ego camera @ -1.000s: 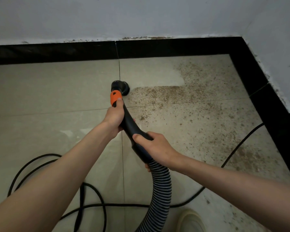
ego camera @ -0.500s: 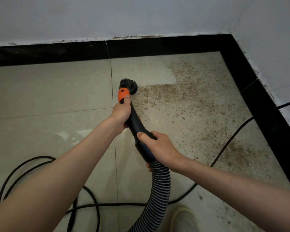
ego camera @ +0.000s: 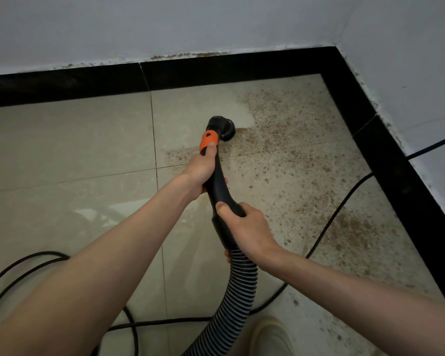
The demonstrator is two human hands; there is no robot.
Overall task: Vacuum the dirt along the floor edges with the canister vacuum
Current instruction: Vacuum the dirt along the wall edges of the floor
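Two hands on this job, and I'd guess roughly a third of the dirty corner is done. Closest to the camera there's one pale shoe toe (ego camera: 270,337), one black power cord (ego camera: 326,227) looping over the beige glossy floor tiles (ego camera: 62,155) and running off to the right wall, and one ribbed black-and-grey vacuum hose (ego camera: 231,301).

Right hand (ego camera: 244,227) has its grip wrapped round the lower end of the black curved plastic wand handle (ego camera: 216,186), just above where the hose joins. Left hand (ego camera: 199,173) grips the same handle higher up, thumb lying on the orange collar (ego camera: 209,140). Neither grip is loose, both fully curled round the tube.

One small round black brush nozzle (ego camera: 222,125) sits on the floor at the border between clean and dirty tile. Left of it the tiles look clean, and there's one pale cleared strip (ego camera: 239,114) running right along the far black skirting board (ego camera: 216,70).

Still left, as far as I can tell: the brown speckled dirt (ego camera: 293,155) covering most of the right tile, plus a thicker patch (ego camera: 352,227) near the right-hand skirting. That whole right edge looks untouched. Some grime sits on top of the far skirting too.
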